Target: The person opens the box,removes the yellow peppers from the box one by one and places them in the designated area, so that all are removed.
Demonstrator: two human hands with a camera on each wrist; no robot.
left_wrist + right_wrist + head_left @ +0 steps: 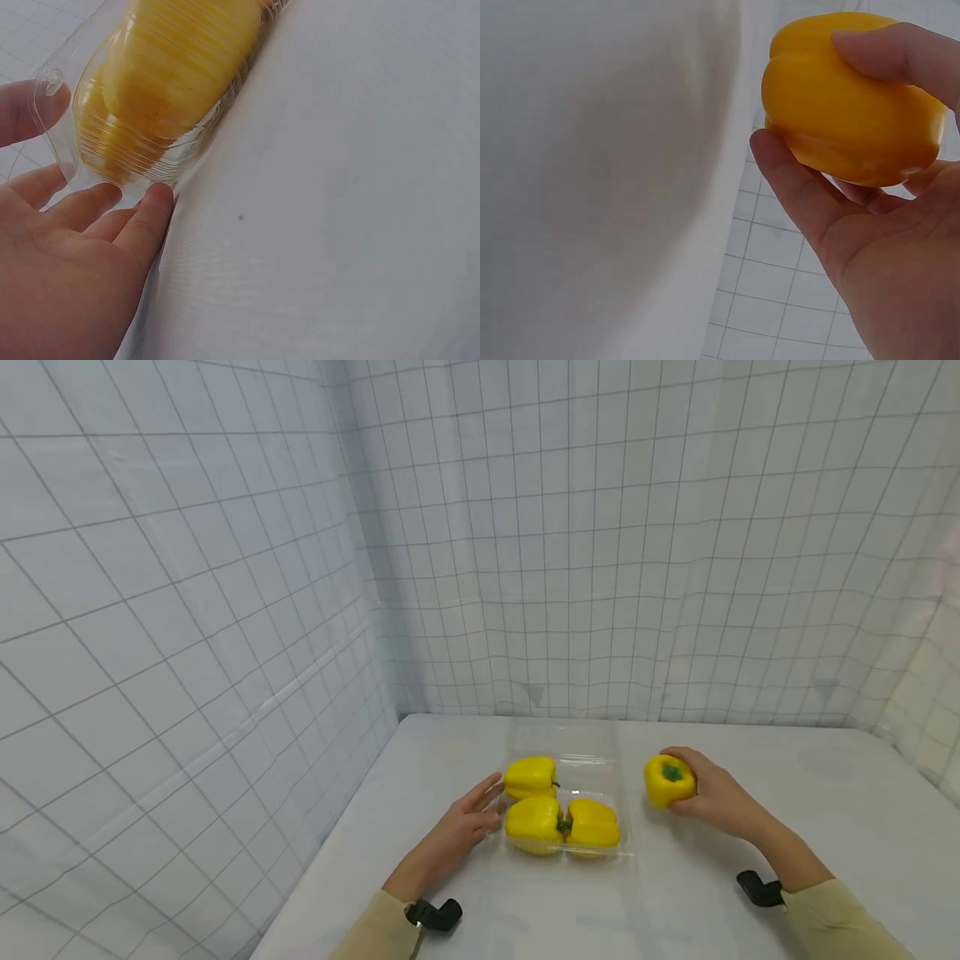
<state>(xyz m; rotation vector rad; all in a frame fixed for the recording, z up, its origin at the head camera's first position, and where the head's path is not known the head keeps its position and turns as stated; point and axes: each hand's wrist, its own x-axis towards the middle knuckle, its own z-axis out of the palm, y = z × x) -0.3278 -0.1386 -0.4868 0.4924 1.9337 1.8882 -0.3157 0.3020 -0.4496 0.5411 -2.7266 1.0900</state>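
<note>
Currently, right hand (711,793) grips yellow bell pepper (667,783) over table (570,922), right of clear plastic clamshell (588,774) holding three more peppers (536,820); left hand (461,827), well apart, touches clamshell's left side, fingers loosely extended.

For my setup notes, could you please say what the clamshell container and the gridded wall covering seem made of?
The clamshell container looks like glossy clear plastic: see-through ribbed walls with highlights. The gridded wall covering looks fairly matte, perhaps fabric or plastic sheeting, given its ripples.
</note>
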